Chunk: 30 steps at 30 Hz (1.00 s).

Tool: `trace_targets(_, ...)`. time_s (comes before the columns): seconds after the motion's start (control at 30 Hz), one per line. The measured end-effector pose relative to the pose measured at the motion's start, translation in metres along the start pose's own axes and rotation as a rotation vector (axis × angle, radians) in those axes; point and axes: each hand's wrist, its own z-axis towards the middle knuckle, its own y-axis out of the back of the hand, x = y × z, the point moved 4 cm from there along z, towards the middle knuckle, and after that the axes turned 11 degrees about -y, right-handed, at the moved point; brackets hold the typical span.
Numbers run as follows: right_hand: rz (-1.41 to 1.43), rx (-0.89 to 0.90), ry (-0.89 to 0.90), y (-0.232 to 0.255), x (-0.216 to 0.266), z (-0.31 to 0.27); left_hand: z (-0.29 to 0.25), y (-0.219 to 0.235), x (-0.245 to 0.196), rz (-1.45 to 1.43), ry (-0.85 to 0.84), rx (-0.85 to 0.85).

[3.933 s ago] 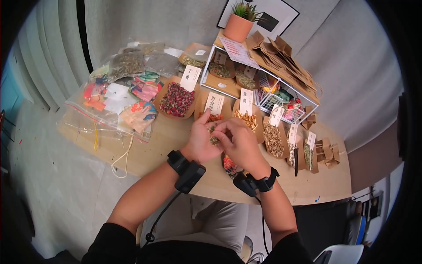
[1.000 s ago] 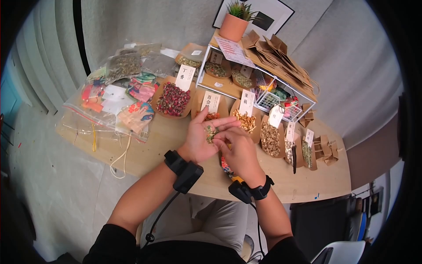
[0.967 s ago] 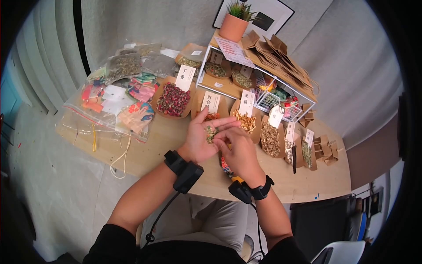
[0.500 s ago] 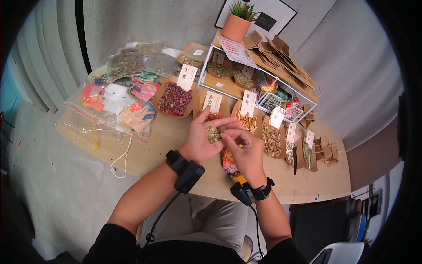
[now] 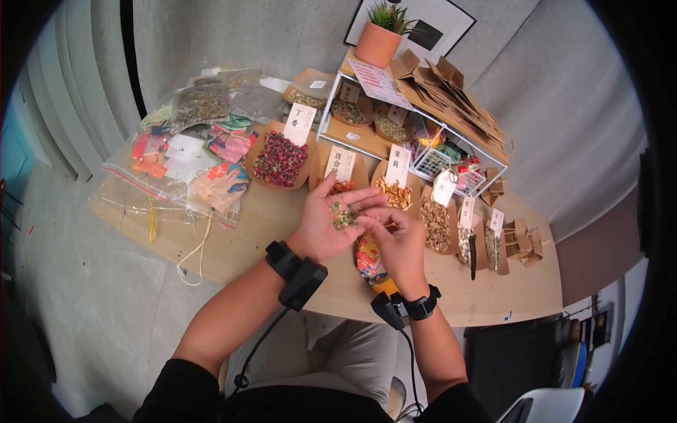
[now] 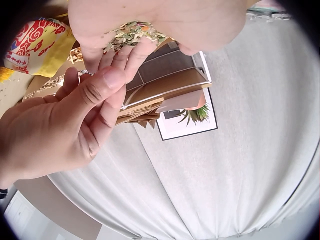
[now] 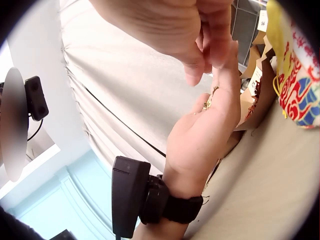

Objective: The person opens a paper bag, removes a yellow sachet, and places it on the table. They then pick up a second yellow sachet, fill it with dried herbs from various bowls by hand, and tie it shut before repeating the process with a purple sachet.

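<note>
My left hand [image 5: 321,229] is held palm up over the table, fingers extended, carrying a small heap of dried herbs [image 5: 343,217]. The left wrist view shows the herbs [image 6: 134,36] as green and yellow flakes with an orange bit, spread over the palm and finger bases. My right hand [image 5: 402,243] is close beside it, thumb and forefinger brought together at the left fingertips, other fingers bent. Anything between its fingertips is hidden. Beneath the right hand lies a patterned cloth pouch [image 5: 370,262] with a yellow end; its red and blue swirls [image 7: 300,85] show in the right wrist view.
Labelled paper trays line the table, including red rosebuds [image 5: 281,159], orange-yellow strips [image 5: 396,193] and brown chips [image 5: 436,224]. A shelf [image 5: 352,141] bears a potted plant [image 5: 379,44] and folded paper bags [image 5: 448,92]. Plastic bags [image 5: 162,190] with pouches lie left.
My right hand has shifted slightly right and back from the palm, uncovering more of the herbs and the patterned pouch. The left hand stays palm up, its fingers straighter than in the oldest frame.
</note>
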Motion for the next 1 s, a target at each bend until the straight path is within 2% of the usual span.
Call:
trace_targets(0.17,0.143,0.010,-0.096,0.007,-0.014,0.003,0.000,-0.002,0.001,-0.042,-0.005,-0.020)
trace_targets(0.27,0.192,0.073,-0.115,0.008,-0.015,0.002,0.001,-0.001,0.002,-0.038,0.001,0.004)
trace_targets(0.47,0.354,0.069,-0.101,0.007,-0.011,0.001,0.003,0.004,0.004,-0.037,0.025,0.042)
trace_targets(0.57,0.343,0.027,-0.029,0.010,-0.014,0.000,0.002,0.002,0.003,-0.028,0.024,0.017)
trace_targets(0.67,0.236,-0.078,-0.049,0.030,-0.027,-0.002,0.001,0.001,0.003,-0.070,0.031,0.018)
trace_targets(0.77,0.187,-0.262,-0.068,0.065,-0.045,0.008,0.003,0.005,0.003,-0.096,0.037,0.030)
trace_targets(0.9,-0.158,-0.402,-0.166,0.120,-0.087,0.022,0.004,0.005,0.005,-0.093,0.034,0.018)
trace_targets(1.0,-0.860,-0.499,0.311,0.130,-0.089,0.021,0.003,0.002,0.005,-0.120,0.033,0.043)
